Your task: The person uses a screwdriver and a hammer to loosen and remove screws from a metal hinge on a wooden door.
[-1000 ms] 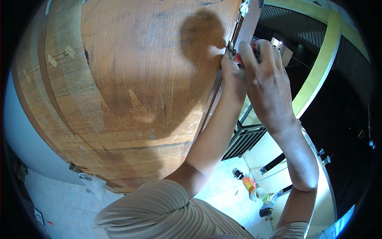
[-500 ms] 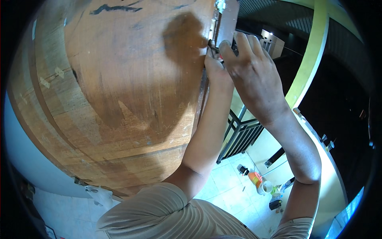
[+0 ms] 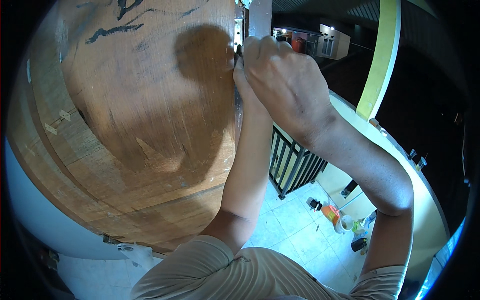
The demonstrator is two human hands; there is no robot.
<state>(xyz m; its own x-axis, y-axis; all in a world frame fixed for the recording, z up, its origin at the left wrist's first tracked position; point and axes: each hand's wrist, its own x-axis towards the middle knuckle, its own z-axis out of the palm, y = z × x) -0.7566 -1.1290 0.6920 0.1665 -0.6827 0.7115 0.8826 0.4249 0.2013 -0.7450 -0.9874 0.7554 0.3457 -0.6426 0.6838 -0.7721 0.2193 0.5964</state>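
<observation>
A large brown wooden door panel (image 3: 165, 105) fills the left of the view. Along its right edge runs a narrow metal plate with holes (image 3: 238, 35), beside a dark painted upright (image 3: 258, 22). My right hand (image 3: 290, 82) is closed at this edge, its knuckles upward, just below the plate. Beneath and left of it, my left hand (image 3: 243, 80) presses close to the door edge, mostly covered by the right. A small dark piece (image 3: 239, 50) shows between the fingers; the rest of whatever they grip is hidden.
A black metal railing (image 3: 295, 162) stands below my right forearm. On the tiled floor (image 3: 285, 220) are an orange bottle (image 3: 330, 213), a white bucket (image 3: 344, 224) and a dark object (image 3: 359, 244). A yellow-green post (image 3: 378, 60) rises at the right. A plastic bag (image 3: 137, 254) hangs under the door.
The view has shifted, so door and hands sit further left. My right hand has turned and closed over my left, covering the dark, partly red item seen between them before.
</observation>
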